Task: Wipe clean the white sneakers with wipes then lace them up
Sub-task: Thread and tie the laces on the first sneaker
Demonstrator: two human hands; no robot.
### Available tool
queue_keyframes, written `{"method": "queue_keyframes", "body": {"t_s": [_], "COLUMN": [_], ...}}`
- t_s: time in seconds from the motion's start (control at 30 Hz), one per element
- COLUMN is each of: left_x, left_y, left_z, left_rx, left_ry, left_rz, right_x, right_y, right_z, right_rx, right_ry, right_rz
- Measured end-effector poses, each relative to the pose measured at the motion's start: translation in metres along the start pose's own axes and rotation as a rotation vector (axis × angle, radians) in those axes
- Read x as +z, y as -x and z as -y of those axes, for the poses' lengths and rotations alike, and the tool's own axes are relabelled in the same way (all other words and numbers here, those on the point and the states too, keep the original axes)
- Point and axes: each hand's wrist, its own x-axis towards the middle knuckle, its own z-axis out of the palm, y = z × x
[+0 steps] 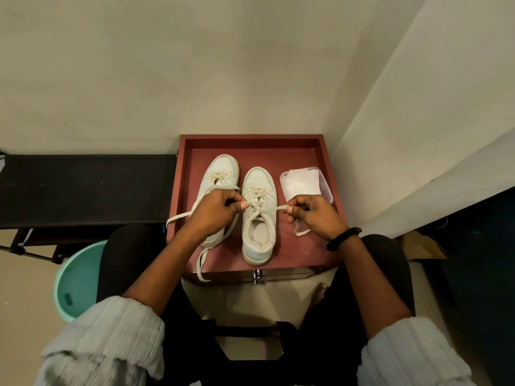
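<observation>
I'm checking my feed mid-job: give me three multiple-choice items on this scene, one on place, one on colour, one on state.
1. Where is the clear plastic wipes container?
A. right of both sneakers
B. between them
C. on the floor

2. What colour is the round plastic basin?
A. red
B. mint green
C. black

3. Which sneaker's lace ends are pinched by the left hand and right hand?
A. left white sneaker
B. right white sneaker
C. neither

Answers: 1 A, it sits at the red wooden tray's right side. 2 B, visibly mint. 3 B, each hand pulls one lace end.
</observation>
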Motion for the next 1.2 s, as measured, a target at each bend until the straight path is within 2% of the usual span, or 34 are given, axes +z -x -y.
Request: {"method": "queue_keyframes", "body": {"t_s": [0.13,0.27,0.4,0.57,0.8,1.0,1.2], "left_x": [0.011,0.036,0.053,0.057,0.060,0.063,0.061], "left_y": [-0.004,-0.011,-0.015,-0.018,-0.017,-0.017,-0.016], "left_z": [-0.003,-0.010,-0.013,-0.013,-0.010,-0.005,-0.002], "left_rx": [0.025,-0.035,-0.097,-0.164,-0.176,-0.186,-0.166], "left_ry": [0.163,0.418,0.591,0.778,0.716,0.750,0.776], "left_rz": [-0.121,-0.172,-0.214,-0.263,-0.219,-0.256,-0.185], "right_x": [0.011,0.031,0.049,0.061,0.073,0.068,0.070], "right_y": [-0.007,-0.026,-0.033,-0.038,-0.041,-0.040,-0.043], "right_z": [0.002,0.005,0.007,0.004,0.008,0.006,0.002], "right_rx": [-0.036,0.045,0.157,0.193,0.261,0.290,0.309], "right_ry": [-0.108,-0.409,-0.657,-0.904,-0.936,-1.044,-1.036], "right_rz": [-0.152,-0.276,-0.253,-0.250,-0.316,-0.243,-0.346]}}
